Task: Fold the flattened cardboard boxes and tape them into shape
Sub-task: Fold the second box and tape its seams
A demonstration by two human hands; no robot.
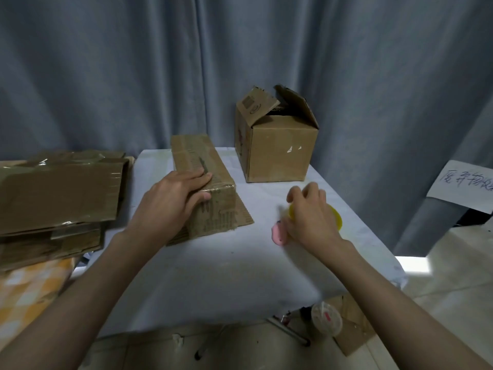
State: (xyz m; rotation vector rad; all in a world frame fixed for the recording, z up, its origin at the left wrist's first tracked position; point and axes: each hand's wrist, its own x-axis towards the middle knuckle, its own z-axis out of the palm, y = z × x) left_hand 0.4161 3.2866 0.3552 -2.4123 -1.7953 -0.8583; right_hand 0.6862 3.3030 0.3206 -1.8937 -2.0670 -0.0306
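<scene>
Long taped box (202, 180) lies mid-worktop (226, 263), left hand (173, 198) flat on its near end, fingers straight, thumb over the edge; right of the box, right hand (310, 214) curls round a yellow tape roll (336, 216) beside a pink cutter (278, 235).

Place: makeshift packing corner in a room | Backdrop: grey-blue curtain (133, 62) hung behind my table (213, 276), which wore a white cloth | Stock: flattened cartons (53, 198) were stacked beside it, a folded box (277, 145) stood at the back | Floor: pale tiles (453, 276), cardboard scraps (354, 327) | Sign: handwritten paper note (464, 185)
</scene>
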